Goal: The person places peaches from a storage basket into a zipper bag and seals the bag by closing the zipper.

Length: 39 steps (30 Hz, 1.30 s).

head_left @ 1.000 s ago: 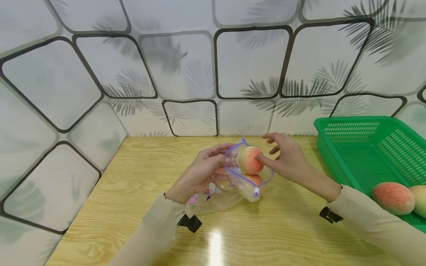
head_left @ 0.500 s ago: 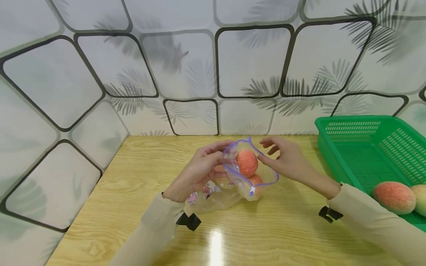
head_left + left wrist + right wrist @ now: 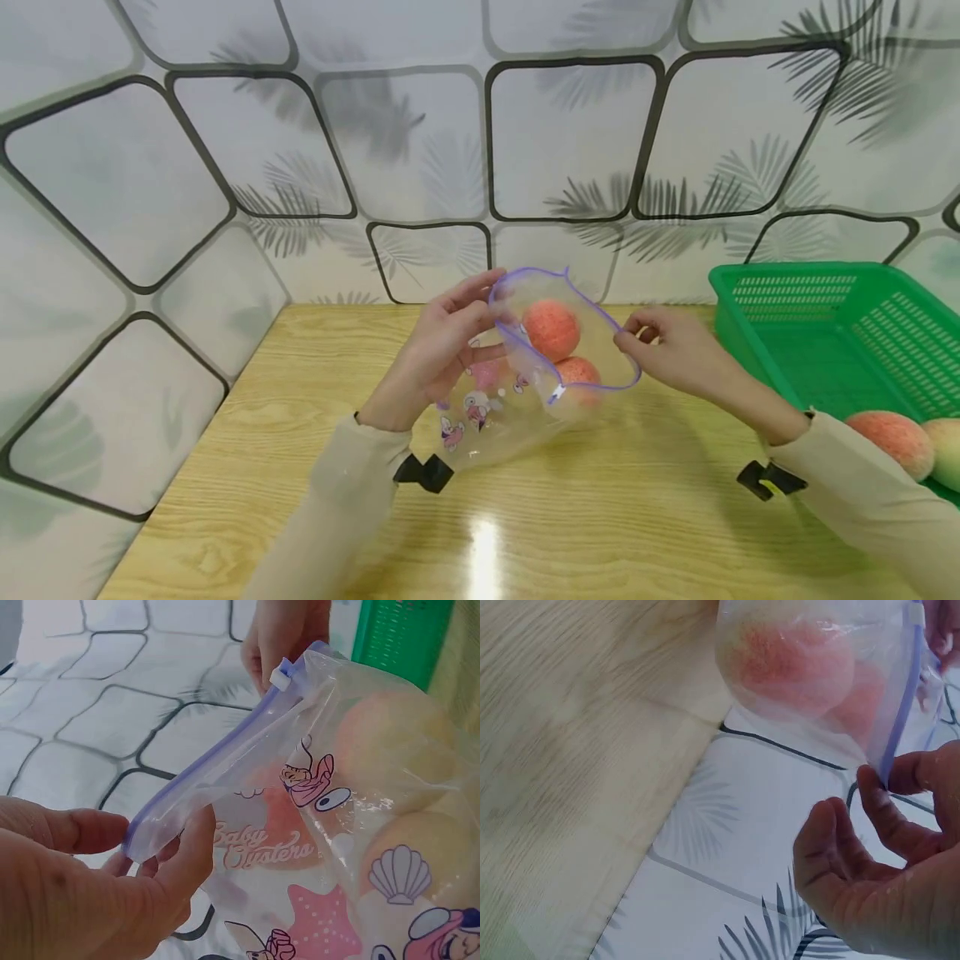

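Spreading, as step in hand, a clear plastic purple-rimmed zip bag [image 3: 519,383] btwn L hand [image 3: 442,354] & R hand [image 3: 678,350], both pinching rim, round red-yellow peaches [image 3: 551,331] inside; next prob. needs even tension.

The head view is bright and even. On the table [image 3: 225,467], well apart from its far edge, lies a white glare; a soft shadow falls beside the right sleeve [image 3: 862,496]. The right hand [image 3: 678,350] is slightly blurred. Both wrist views look dimmer and softer; the bag [image 3: 322,817] shows small glints.
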Each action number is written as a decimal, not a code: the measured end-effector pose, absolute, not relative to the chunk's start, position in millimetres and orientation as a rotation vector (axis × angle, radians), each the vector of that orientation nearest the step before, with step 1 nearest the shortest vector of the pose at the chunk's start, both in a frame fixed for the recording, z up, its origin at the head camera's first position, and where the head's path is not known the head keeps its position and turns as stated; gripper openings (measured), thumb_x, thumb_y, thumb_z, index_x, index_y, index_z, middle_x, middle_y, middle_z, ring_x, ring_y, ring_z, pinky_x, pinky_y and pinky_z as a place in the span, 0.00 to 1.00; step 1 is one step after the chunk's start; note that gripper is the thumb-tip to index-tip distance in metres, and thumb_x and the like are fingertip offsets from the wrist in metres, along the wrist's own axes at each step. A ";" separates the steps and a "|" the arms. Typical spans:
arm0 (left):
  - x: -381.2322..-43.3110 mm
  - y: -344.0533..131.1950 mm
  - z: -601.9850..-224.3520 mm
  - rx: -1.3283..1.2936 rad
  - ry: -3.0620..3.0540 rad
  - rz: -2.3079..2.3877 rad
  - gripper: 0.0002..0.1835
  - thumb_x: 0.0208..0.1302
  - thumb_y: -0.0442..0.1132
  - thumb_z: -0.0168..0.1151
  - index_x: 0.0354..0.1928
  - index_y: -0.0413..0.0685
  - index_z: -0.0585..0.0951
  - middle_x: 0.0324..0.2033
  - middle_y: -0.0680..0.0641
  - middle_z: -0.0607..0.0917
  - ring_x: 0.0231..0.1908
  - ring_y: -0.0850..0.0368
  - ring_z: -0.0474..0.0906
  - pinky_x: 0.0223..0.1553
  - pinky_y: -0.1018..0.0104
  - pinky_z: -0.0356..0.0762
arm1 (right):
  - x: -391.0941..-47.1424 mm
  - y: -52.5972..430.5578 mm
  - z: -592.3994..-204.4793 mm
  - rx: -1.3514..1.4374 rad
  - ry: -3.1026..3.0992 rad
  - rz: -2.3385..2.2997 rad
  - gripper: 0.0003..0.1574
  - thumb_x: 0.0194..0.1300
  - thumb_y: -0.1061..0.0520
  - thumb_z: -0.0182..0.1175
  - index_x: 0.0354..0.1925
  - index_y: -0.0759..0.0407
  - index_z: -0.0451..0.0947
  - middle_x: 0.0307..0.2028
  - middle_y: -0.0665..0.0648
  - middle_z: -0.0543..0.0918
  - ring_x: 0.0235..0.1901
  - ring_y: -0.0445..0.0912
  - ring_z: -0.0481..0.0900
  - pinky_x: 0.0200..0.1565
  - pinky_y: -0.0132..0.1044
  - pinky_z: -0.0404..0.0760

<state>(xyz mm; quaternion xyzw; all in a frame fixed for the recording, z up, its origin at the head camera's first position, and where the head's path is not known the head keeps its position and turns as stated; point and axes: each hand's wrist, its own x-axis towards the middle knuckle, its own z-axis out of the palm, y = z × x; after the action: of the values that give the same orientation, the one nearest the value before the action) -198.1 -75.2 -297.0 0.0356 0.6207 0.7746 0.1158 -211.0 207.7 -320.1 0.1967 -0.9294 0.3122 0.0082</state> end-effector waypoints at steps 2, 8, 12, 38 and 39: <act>-198.9 -68.4 -300.1 0.120 1.855 2.228 0.26 0.73 0.31 0.56 0.71 0.51 0.73 0.62 0.45 0.77 0.43 0.59 0.83 0.43 0.64 0.90 | -210.6 206.1 -321.7 0.642 -2.930 0.903 0.13 0.71 0.53 0.60 0.30 0.54 0.84 0.30 0.53 0.85 0.25 0.42 0.75 0.24 0.33 0.71; -195.3 -48.7 -320.0 0.113 1.902 2.074 0.25 0.73 0.32 0.57 0.69 0.53 0.75 0.65 0.45 0.78 0.45 0.58 0.84 0.44 0.63 0.90 | -207.1 205.1 -336.0 0.691 -3.012 0.850 0.14 0.70 0.56 0.58 0.27 0.53 0.83 0.22 0.47 0.80 0.18 0.39 0.68 0.23 0.32 0.68; -194.0 -49.2 -323.0 0.118 1.929 2.080 0.24 0.72 0.32 0.58 0.68 0.53 0.77 0.63 0.43 0.80 0.48 0.52 0.85 0.44 0.61 0.90 | -206.3 211.1 -337.5 0.690 -3.009 0.910 0.13 0.71 0.55 0.59 0.28 0.53 0.83 0.23 0.47 0.79 0.17 0.39 0.67 0.21 0.32 0.67; -189.5 -85.0 -323.7 0.104 1.878 2.127 0.19 0.74 0.29 0.55 0.65 0.42 0.77 0.60 0.43 0.79 0.45 0.61 0.86 0.38 0.68 0.88 | -186.4 373.7 -304.6 0.765 -3.199 -0.122 0.27 0.53 0.55 0.78 0.50 0.62 0.82 0.38 0.55 0.82 0.31 0.44 0.77 0.28 0.38 0.78; -189.2 -84.4 -323.4 0.106 1.880 2.124 0.19 0.74 0.29 0.55 0.65 0.42 0.76 0.60 0.43 0.79 0.45 0.61 0.85 0.38 0.68 0.88 | -186.7 379.6 -307.2 0.768 -3.224 -0.138 0.28 0.52 0.55 0.78 0.50 0.62 0.82 0.38 0.56 0.82 0.31 0.45 0.78 0.29 0.40 0.79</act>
<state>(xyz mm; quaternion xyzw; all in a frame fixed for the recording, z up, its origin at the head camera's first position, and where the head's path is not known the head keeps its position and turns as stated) -189.2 -84.4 -323.4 0.0368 0.6547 0.7397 0.1511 -186.7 379.6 -307.2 0.2307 -0.9682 -0.0415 -0.0875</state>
